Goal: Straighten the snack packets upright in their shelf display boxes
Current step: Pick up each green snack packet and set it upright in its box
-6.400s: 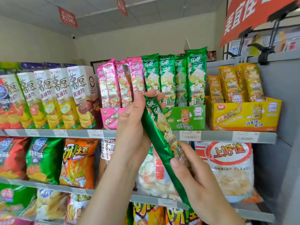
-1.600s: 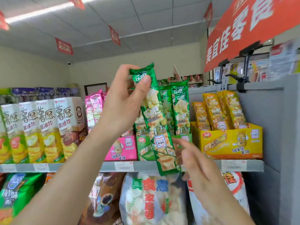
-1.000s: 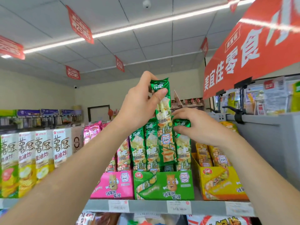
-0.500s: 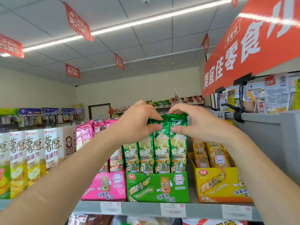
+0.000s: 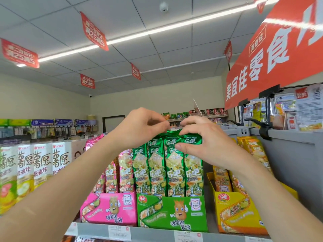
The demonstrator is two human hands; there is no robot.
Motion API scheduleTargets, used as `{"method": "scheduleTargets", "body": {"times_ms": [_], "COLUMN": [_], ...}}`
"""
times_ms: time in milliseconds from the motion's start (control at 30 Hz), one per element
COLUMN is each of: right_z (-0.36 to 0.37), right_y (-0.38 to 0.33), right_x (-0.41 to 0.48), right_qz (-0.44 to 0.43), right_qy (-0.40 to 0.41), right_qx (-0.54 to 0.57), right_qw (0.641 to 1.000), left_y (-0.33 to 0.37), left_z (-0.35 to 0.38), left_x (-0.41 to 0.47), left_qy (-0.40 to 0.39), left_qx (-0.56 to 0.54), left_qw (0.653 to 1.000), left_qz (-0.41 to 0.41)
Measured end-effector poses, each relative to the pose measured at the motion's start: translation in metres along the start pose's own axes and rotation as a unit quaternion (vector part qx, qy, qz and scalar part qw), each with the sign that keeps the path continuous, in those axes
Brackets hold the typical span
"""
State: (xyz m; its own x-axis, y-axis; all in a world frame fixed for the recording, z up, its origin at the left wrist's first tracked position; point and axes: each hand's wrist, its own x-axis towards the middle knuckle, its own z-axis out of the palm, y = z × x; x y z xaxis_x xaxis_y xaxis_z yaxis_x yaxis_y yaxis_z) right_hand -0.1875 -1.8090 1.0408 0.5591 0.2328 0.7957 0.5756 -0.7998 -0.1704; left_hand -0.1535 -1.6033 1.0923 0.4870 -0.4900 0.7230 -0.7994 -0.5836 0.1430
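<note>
Because the green packets [image 5: 157, 168] are tall, thin and slick, you take them by their top seams, where a small tug squares the whole row at once. Your left grip [image 5: 145, 126] is pinched together on the top edge of the middle packets. Your right grip [image 5: 201, 138] is clamped on the right-hand ones, thumb flat on the front and fingers curled over the back. The packets stand upright, side by side, in the green box [image 5: 172, 212] on the shelf [image 5: 157, 232], their feet behind its front wall, which stops them sliding forward. It sits just beside the pink box [image 5: 108, 208] and apart from the yellow box [image 5: 236, 212]. This row looks nearly done. The pink packets [image 5: 125, 169] seem to lean, though your left arm hides some. Release gently, or the foil may tip.
</note>
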Motion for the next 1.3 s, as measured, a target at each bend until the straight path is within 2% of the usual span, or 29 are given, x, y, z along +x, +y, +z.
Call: {"method": "scheduleTargets", "body": {"times_ms": [67,133,233,433,567,633,700,733,767,833,900,967,1067,1133,1300], "right_z": [0.0,0.001,0.002,0.003,0.003,0.004,0.005,0.005,0.006,0.006,0.006,0.005,0.004,0.006,0.015], "right_y": [0.0,0.002,0.004,0.002,0.004,0.005,0.004,0.004,0.003,0.003,0.002,0.0,-0.001,-0.001,-0.006], "right_x": [0.002,0.002,0.001,-0.004,-0.004,-0.004,-0.004,-0.004,-0.004,-0.004,-0.004,-0.005,-0.006,-0.006,-0.008], "right_qz": [0.009,0.021,0.024,0.021,0.026,0.028,0.028,0.029,0.03,0.032,0.034,0.038,0.048,0.055,0.064], "right_qy": [-0.015,-0.025,-0.034,-0.03,-0.039,-0.036,-0.035,-0.036,-0.036,-0.035,-0.035,-0.04,-0.047,-0.038,0.012], "right_qx": [-0.004,-0.015,-0.022,-0.037,-0.041,-0.039,-0.036,-0.035,-0.034,-0.032,-0.031,-0.031,-0.036,-0.037,-0.017], "right_qw": [1.0,0.999,0.999,0.999,0.998,0.998,0.998,0.998,0.998,0.998,0.998,0.998,0.997,0.997,0.998], "left_y": [0.002,0.004,0.005,0.005,0.003,0.001,0.001,0.002,0.004,0.006,0.008,0.011,0.019,0.021,0.018], "left_z": [0.003,0.007,0.011,0.017,0.02,0.021,0.021,0.018,0.014,0.005,0.0,-0.001,-0.014,-0.028,-0.056], "left_x": [0.012,0.026,0.038,0.049,0.045,0.041,0.038,0.037,0.036,0.03,0.024,0.023,0.023,0.021,-0.002], "left_qy": [0.004,-0.056,-0.155,-0.174,-0.146,-0.09,0.033,0.089,0.109,0.051,-0.004,0.046,0.224,0.332,0.498], "left_qx": [0.064,0.118,0.11,0.108,0.101,0.081,0.034,-0.019,-0.091,-0.231,-0.231,-0.225,-0.274,-0.277,-0.261], "left_qw": [0.998,0.991,0.981,0.978,0.983,0.992,0.998,0.995,0.988,0.968,0.969,0.971,0.934,0.902,0.822], "left_qz": [-0.005,-0.016,-0.037,-0.041,-0.038,-0.036,-0.04,-0.05,-0.062,-0.082,-0.083,-0.073,-0.048,0.004,0.096]}}
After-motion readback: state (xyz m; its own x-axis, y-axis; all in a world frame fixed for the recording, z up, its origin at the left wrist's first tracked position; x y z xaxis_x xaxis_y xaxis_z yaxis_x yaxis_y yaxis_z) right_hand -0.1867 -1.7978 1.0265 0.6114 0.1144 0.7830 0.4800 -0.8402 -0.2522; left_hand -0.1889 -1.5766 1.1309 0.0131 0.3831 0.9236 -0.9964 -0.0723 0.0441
